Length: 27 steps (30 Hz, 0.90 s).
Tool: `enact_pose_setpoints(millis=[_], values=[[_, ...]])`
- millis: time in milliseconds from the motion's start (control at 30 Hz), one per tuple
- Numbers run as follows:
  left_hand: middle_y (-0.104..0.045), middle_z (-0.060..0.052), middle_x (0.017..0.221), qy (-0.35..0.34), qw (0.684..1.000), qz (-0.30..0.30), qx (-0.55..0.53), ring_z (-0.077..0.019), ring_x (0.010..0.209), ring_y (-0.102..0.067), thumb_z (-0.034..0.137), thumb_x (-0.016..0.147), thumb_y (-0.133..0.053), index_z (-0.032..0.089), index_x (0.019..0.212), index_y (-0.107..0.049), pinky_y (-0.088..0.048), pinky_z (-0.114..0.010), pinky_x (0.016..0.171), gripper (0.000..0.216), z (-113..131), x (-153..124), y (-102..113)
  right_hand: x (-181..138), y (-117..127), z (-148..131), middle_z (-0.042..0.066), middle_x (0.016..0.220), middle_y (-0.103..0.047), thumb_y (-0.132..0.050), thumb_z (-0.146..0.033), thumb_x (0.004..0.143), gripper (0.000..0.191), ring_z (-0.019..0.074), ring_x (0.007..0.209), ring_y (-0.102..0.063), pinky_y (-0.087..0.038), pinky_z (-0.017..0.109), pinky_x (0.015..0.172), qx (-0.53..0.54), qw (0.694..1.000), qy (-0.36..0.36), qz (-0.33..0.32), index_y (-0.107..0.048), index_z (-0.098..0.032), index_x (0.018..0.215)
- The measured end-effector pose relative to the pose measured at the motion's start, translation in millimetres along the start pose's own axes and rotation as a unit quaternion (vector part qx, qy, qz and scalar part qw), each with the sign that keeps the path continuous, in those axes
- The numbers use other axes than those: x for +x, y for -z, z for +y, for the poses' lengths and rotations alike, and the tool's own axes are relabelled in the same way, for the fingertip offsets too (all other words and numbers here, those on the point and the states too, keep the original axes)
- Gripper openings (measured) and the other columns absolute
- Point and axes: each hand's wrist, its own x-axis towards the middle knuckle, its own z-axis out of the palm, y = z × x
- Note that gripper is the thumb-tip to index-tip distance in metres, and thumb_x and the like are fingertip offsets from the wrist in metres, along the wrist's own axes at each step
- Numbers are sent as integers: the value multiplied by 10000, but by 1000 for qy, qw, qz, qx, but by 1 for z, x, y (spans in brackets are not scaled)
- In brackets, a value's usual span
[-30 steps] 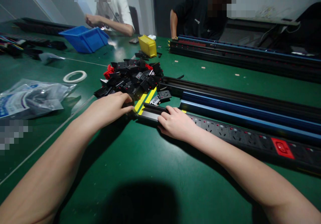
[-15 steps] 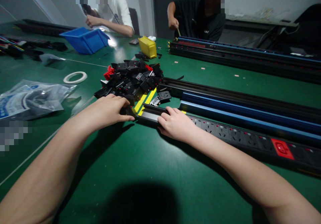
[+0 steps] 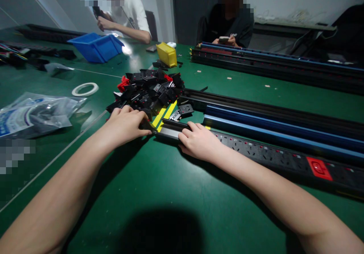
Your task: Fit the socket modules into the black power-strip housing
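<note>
A long black power strip (image 3: 273, 156) with several sockets and a red socket (image 3: 320, 168) lies across the green table (image 3: 159, 193). My right hand (image 3: 199, 142) rests on its left end, fingers curled over the rail. My left hand (image 3: 125, 123) is closed around a black socket module (image 3: 145, 124) just left of the strip's open end, where yellow strips (image 3: 163, 115) stick out. A pile of black and red socket modules (image 3: 149, 89) lies right behind my left hand.
Black and blue rails (image 3: 278, 117) lie behind the strip, more rails (image 3: 273, 62) at the far right. A blue bin (image 3: 95, 45), a yellow bin (image 3: 167, 53), a tape ring (image 3: 84, 89) and a plastic bag (image 3: 34, 112) stand around. Two people sit across the table.
My left hand has shifted slightly left and back at the strip's end. My right hand stays put. The person in black lowered their arm and now holds a phone.
</note>
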Motion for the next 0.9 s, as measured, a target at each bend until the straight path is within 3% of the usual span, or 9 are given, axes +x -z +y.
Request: enact_pose_setpoints(millis=[233, 367, 433, 500, 600, 667, 767, 900], values=[[-715, -152, 937, 52, 997, 27, -58, -484, 1128, -567, 564, 630, -740, 243, 953, -702, -388, -630, 972, 458, 5, 0, 11, -1, -2, 0, 125, 981, -688, -466, -298, 1014, 246, 320, 1023, -577, -410, 391, 775, -3, 1000, 3, 7, -645, -128, 1018], [-704, -107, 978, 86, 969, 34, -228, -373, 1009, -655, 553, 625, -745, 217, 1072, -650, -497, -495, 896, 567, 4, 1, 16, -1, -2, 0, 126, 976, -689, -468, -298, 1015, 245, 318, 1022, -578, -406, 387, 778, -4, 1000, 5, 10, -643, -125, 1017], [-701, -83, 992, 101, 924, 52, -366, -300, 938, -678, 493, 649, -728, 202, 1198, -598, -528, -410, 803, 635, 11, 3, 13, -1, -2, 0, 125, 972, -690, -470, -300, 1016, 246, 316, 1023, -576, -404, 385, 777, -2, 1000, 5, 8, -643, -125, 1015], [-693, -74, 922, 127, 844, 87, -514, -251, 823, -680, 380, 681, -648, 173, 1284, -555, -517, -357, 687, 644, 23, 4, 7, -1, -1, 0, 123, 970, -690, -467, -301, 1018, 249, 313, 1021, -576, -403, 384, 775, 0, 1000, 4, 6, -644, -127, 1013], [-699, -115, 952, 141, 696, 79, -700, -198, 723, -649, 250, 666, -528, 140, 1184, -633, -494, -325, 607, 540, 44, 3, -4, -1, 0, 0, 127, 976, -692, -463, -306, 1020, 255, 313, 1021, -573, -403, 387, 777, 1, 1000, 2, 2, -647, -129, 1014], [-705, -148, 1051, 126, 634, 73, -759, -196, 737, -648, 252, 698, -489, 136, 1118, -674, -504, -329, 592, 473, 55, 2, -10, -1, 0, 0, 130, 981, -692, -463, -306, 1020, 257, 315, 1023, -571, -404, 389, 780, 1, 1000, 1, -1, -649, -129, 1017], [-693, -148, 1152, 129, 616, 139, -765, -218, 855, -669, 350, 814, -482, 149, 1164, -678, -533, -325, 618, 450, 61, 3, -23, 0, 0, 0, 134, 986, -692, -459, -304, 1020, 264, 319, 1030, -570, -407, 393, 787, 0, 1000, 3, -1, -651, -123, 1026], [-699, -99, 1162, 158, 652, 229, -706, -230, 982, -671, 395, 791, -649, 210, 1182, -693, -557, -293, 683, 434, 56, 10, -45, 0, 0, 0, 136, 988, -691, -461, -306, 1019, 270, 323, 1038, -573, -410, 396, 796, 3, 1000, 5, -2, -652, -116, 1037]])
